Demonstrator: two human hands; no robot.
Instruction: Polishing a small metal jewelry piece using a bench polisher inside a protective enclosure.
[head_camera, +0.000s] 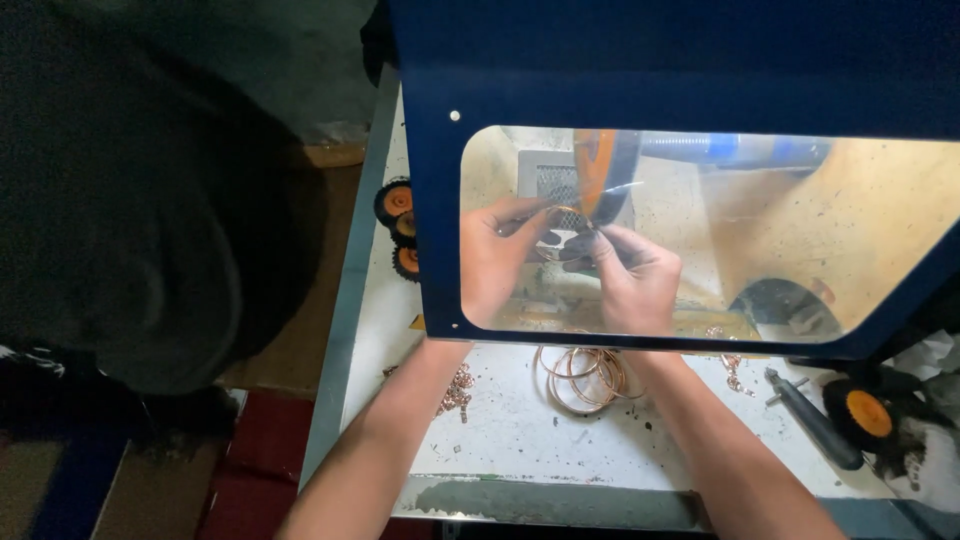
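Pinching a thin copper ring between your left hand and right hand behind the clear shield, far on the tabletop, you risk the orange wheel snatching it: fingertips sit close.

Blue guard blocks from above; entry beneath its near edge. Rings centre, tool right, open bench near-left.
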